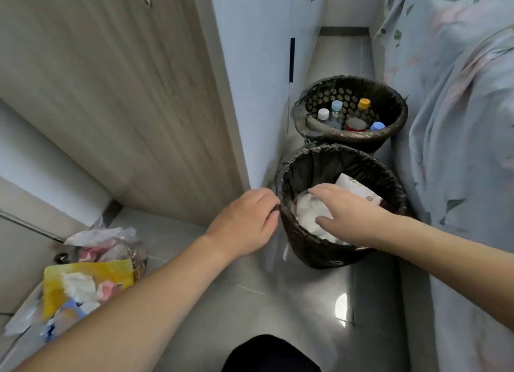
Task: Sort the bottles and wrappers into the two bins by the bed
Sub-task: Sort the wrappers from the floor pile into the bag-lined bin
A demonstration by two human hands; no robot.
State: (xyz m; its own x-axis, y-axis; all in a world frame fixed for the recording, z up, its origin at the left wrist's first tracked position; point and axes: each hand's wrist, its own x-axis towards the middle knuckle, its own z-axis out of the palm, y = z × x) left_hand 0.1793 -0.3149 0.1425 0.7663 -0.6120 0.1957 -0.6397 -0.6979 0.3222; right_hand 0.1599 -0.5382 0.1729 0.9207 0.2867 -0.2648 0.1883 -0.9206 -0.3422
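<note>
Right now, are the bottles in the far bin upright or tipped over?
Upright. In the far bin, the bottles stand with caps up: white, light blue, orange and blue all point toward the rim.

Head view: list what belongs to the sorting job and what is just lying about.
Job: near bin, far bin, bottles, white wrappers, floor litter pile, left hand, right hand.
Lying about: floral bedsheet, wooden cabinet.
</note>
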